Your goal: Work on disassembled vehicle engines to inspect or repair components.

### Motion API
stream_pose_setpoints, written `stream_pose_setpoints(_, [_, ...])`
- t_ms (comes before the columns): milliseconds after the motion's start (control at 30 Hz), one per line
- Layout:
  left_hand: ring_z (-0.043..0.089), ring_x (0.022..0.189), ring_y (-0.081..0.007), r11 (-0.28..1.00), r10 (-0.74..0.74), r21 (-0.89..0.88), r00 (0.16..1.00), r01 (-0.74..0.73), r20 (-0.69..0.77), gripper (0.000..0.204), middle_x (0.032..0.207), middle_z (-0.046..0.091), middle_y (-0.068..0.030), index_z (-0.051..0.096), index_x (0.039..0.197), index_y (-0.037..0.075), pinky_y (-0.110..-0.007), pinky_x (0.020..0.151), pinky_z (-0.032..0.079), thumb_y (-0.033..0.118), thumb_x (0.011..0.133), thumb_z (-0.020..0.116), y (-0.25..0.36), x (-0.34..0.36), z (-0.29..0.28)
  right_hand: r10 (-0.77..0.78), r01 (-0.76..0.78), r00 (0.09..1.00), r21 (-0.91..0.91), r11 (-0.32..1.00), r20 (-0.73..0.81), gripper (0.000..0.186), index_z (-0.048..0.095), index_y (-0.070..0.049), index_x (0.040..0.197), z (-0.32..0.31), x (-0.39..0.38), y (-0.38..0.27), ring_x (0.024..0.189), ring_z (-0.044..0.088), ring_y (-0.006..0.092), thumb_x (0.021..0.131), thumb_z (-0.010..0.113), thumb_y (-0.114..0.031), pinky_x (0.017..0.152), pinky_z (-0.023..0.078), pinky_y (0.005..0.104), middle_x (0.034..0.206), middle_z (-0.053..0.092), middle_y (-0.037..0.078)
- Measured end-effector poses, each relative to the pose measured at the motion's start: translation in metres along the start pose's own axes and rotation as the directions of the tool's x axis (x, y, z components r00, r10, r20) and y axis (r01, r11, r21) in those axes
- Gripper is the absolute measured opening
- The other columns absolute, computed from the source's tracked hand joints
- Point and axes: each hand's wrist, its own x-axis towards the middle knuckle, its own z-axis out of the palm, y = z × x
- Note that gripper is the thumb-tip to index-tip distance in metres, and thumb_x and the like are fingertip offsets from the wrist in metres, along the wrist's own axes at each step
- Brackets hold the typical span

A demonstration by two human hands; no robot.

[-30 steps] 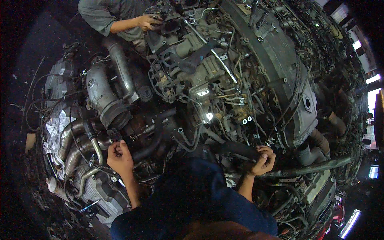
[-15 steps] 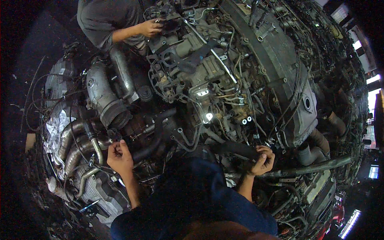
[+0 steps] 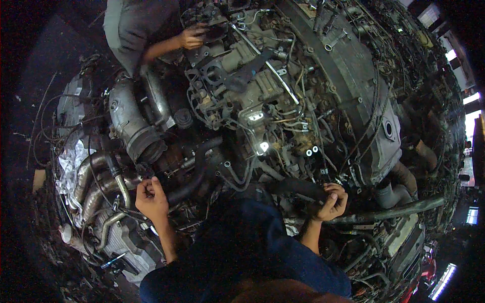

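Observation:
My left hand (image 3: pixel 151 199) has its fingers curled in beside the end of a shiny metal pipe (image 3: pixel 118 184). Whether anything small sits in those fingertips I cannot make out. Further right, my right hand (image 3: pixel 331 203) is closed at the right end of a thick black hose (image 3: pixel 298 188); what its fingers hold is hidden in shadow. Between and beyond both hands lies a greasy engine (image 3: pixel 262 96) with many thin pipes, two bright metal tabs and a pair of pale rings (image 3: pixel 312 151).
At the far left a co-worker's hand (image 3: pixel 193 37) rests on the engine. A long chrome bar (image 3: pixel 275 73) and a wrench (image 3: pixel 337 41) lie across the parts. A large grey duct (image 3: pixel 126 116) stands left, a long pipe (image 3: pixel 389 213) right. A blue pen-like tool (image 3: pixel 113 260) lies lower left.
The co-worker's grey-clothed body has shifted slightly to the right, and the co-worker's hand has turned a little. Both my hands stay where they were.

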Motion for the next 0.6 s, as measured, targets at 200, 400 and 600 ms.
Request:
stream_pose_setpoints(200, [0.043, 0.051, -0.0044, 1.0, -0.015, 0.008, 1.0, 0.015, 0.019, 0.023, 0.055, 0.051, 0.0006, 0.059, 0.075, 0.0, -0.02, 0.047, 0.035, 0.018, 0.083, 0.069, -0.0003, -0.0002, -0.0001, 0.007, -0.007, 1.0, -0.034, 0.999, 0.003, 0.02, 0.044, 0.001, 0.072, -0.0033, -0.0003, 0.0016, 0.069, 0.053, 0.023, 0.084, 0.048, -0.013, 0.07, 0.046, 0.0355, 0.069, 0.051, 0.014])
stream_pose_setpoints(400, [0.044, 0.051, -0.0044, 1.0, -0.024, 0.002, 0.999, 0.024, 0.027, 0.022, 0.056, 0.052, 0.0006, 0.059, 0.074, -0.001, -0.02, 0.048, 0.035, 0.017, 0.083, 0.069, -0.0076, -0.0002, -0.0011, -0.016, 0.017, 1.0, -0.038, 0.999, 0.012, 0.019, 0.044, 0.001, 0.072, -0.0032, -0.0004, 0.0017, 0.07, 0.053, 0.0231, 0.084, 0.047, -0.013, 0.07, 0.047, 0.0361, 0.069, 0.051, 0.014])
stream_pose_setpoints(600, [0.044, 0.052, -0.0047, 0.999, -0.047, 0.005, 0.999, 0.047, 0.027, 0.021, 0.057, 0.052, 0.0005, 0.06, 0.075, 0.0, -0.02, 0.048, 0.036, 0.017, 0.083, 0.069, -0.0062, 0.0003, -0.0015, -0.008, 0.008, 1.0, -0.029, 1.0, 0.019, 0.018, 0.044, 0.001, 0.073, -0.0048, -0.0026, 0.0047, 0.07, 0.053, 0.0232, 0.084, 0.047, -0.013, 0.071, 0.047, 0.0361, 0.069, 0.051, 0.013])
